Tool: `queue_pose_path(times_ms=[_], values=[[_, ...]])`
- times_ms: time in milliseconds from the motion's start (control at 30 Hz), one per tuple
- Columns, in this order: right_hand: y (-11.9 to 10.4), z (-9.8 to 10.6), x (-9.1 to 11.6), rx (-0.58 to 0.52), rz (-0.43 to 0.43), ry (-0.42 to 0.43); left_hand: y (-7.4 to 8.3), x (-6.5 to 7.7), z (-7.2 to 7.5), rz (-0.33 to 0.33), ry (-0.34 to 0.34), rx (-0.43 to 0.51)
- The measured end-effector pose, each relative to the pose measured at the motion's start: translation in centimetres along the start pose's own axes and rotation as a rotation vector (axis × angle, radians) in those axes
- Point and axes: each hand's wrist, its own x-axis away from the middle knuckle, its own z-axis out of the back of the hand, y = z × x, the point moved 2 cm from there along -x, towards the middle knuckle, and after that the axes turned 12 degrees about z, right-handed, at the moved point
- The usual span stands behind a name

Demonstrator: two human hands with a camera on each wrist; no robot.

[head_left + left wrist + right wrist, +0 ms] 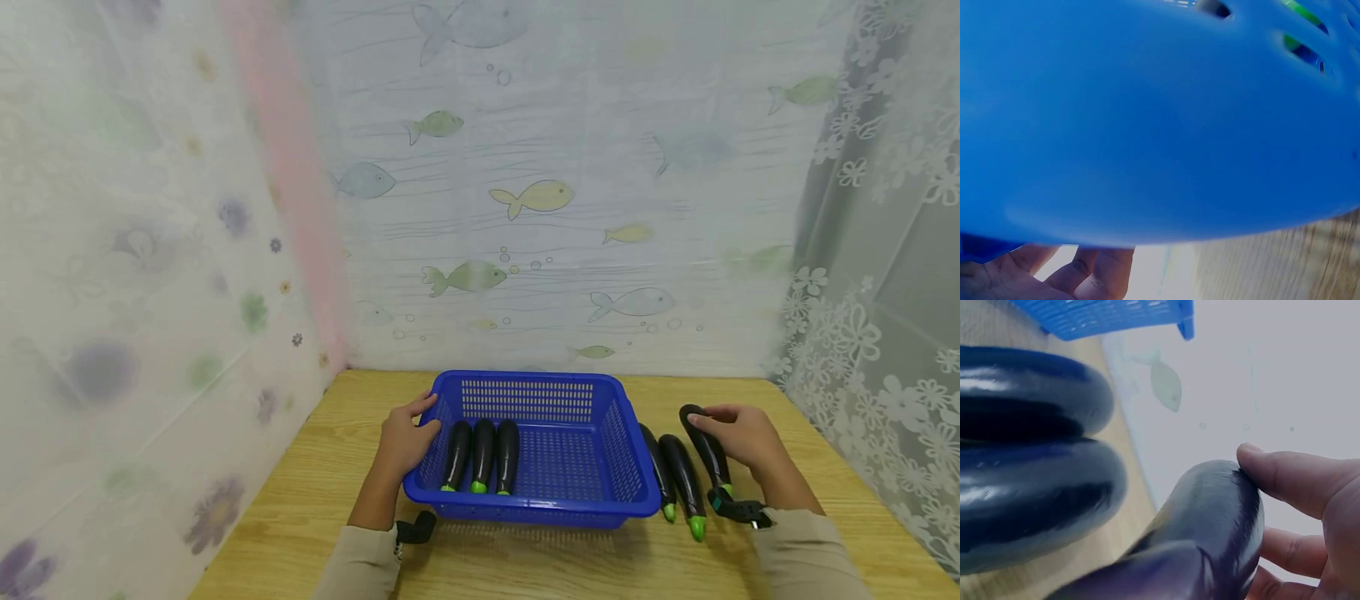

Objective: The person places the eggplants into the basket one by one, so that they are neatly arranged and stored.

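Observation:
A blue plastic basket (525,503) with slotted walls stands on the table, and three dark eggplants (483,454) lie side by side in its left part. My left hand (405,437) grips the basket's left rim, thumb over the edge; in the left wrist view the blue wall (1147,144) hides most of that hand. My right hand (742,433) pinches one eggplant (708,446) near its rounded end, right of the basket. In the right wrist view the thumb and fingers lie along this eggplant (1216,506), and another dark purple rounded shape (1147,575) overlaps its lower part.
Two more eggplants (681,475) lie on the table between the basket and my right hand, green stems toward me. The wood-grain table (285,508) meets a fish-print curtain (540,275) at the back. A flowered curtain (150,333) hangs at the left, a lace one (885,375) at the right.

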Motion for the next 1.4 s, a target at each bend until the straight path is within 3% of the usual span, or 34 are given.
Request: queue_pose_path(times_ms=[900,1400], values=[[-5.0,1.4,-0.9,-0.087,0.085,0.039,-0.1,0.0,0.0,-0.007,0.0,0.009],[-8.3,1.2,-1.6,-0.139,0.125,0.056,-0.2,-0.1,0.0,-0.001,-0.003,0.013]])
